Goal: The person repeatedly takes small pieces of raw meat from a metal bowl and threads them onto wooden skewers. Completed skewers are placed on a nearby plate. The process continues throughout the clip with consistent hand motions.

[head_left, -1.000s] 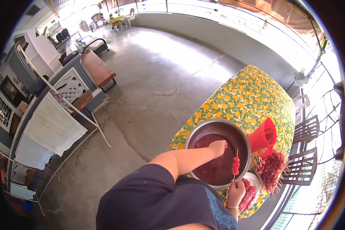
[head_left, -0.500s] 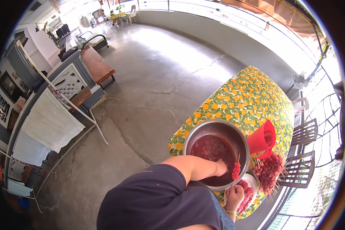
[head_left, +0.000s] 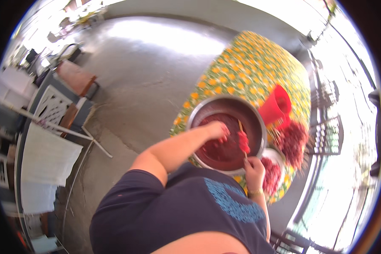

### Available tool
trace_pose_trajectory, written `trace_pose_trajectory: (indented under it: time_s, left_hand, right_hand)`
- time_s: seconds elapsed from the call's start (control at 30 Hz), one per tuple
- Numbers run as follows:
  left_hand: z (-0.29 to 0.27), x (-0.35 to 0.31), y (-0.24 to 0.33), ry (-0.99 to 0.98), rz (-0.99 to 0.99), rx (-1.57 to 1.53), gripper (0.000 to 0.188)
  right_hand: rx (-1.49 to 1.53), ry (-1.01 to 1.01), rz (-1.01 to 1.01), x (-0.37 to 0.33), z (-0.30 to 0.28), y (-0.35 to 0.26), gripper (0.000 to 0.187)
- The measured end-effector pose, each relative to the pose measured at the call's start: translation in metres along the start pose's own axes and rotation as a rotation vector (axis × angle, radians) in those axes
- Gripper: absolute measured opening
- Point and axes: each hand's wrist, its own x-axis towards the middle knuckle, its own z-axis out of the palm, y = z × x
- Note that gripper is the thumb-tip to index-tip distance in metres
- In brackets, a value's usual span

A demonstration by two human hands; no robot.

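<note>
A wide metal basin (head_left: pixel 194 122) holds dark red liquid with red meat in it. My left hand (head_left: pixel 217 130) is over the liquid inside the basin, fingers curled around a red piece of meat (head_left: pixel 227 133); blur hides its exact shape. At the basin's near right rim, my right hand (head_left: pixel 255 168) grips the lower end of a wooden skewer. Red meat pieces (head_left: pixel 243 142) are threaded along this skewer, and its bare tip points away from me over the basin. Beside the right hand, a white plate (head_left: pixel 276 156) bears more red meat (head_left: pixel 271 174).
A red plastic pitcher (head_left: pixel 276 106) stands right of the basin. Nearer lies a heap of loaded meat skewers (head_left: pixel 295 144). A cloth with a yellow and green pattern (head_left: pixel 245 63) covers the table. Dark slatted chairs (head_left: pixel 328 135) line its right side; cloths (head_left: pixel 51 156) hang on a rack at left.
My left hand has risen out of the liquid and moved left. My right hand has brought the skewer over the basin. The view has shifted, showing more of my shirt.
</note>
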Motion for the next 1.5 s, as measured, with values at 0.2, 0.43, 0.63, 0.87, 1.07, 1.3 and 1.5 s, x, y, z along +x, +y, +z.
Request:
trace_pose_trajectory:
  time_s: [0.2, 0.43, 0.63, 0.87, 1.07, 1.3, 1.5]
  left_hand:
    - [-0.017, -0.019, 0.023, -0.063, -0.057, -0.895, 0.028]
    - [-0.007, -0.027, 0.034, 0.096, 0.057, -0.750, 0.025]
    - [-0.010, -0.031, 0.045, 0.084, 0.099, -0.850, 0.022]
    - [-0.002, -0.036, 0.061, 0.181, 0.164, -0.903, 0.023]
    - [0.010, -0.043, 0.071, 0.268, 0.205, -0.932, 0.019]
    - [0.028, -0.041, 0.073, 0.360, 0.244, -0.981, 0.019]
    - [0.026, -0.035, 0.070, 0.347, 0.178, -1.069, 0.017]
  right_hand:
    - [0.147, 0.006, 0.119, -0.002, 0.011, 0.001, 0.009]
    - [0.048, -0.010, 0.039, -0.011, 0.011, -0.004, 0.008]
    - [-0.092, -0.007, -0.013, -0.016, 0.009, -0.019, 0.009]
    - [-0.123, 0.017, -0.077, -0.019, 0.013, -0.019, 0.008]
    - [-0.110, 0.022, -0.050, -0.018, 0.012, -0.019, 0.008]
    - [-0.102, 0.018, -0.086, -0.019, 0.014, -0.020, 0.008]
    - [-0.107, 0.027, -0.152, -0.019, 0.014, -0.015, 0.008]
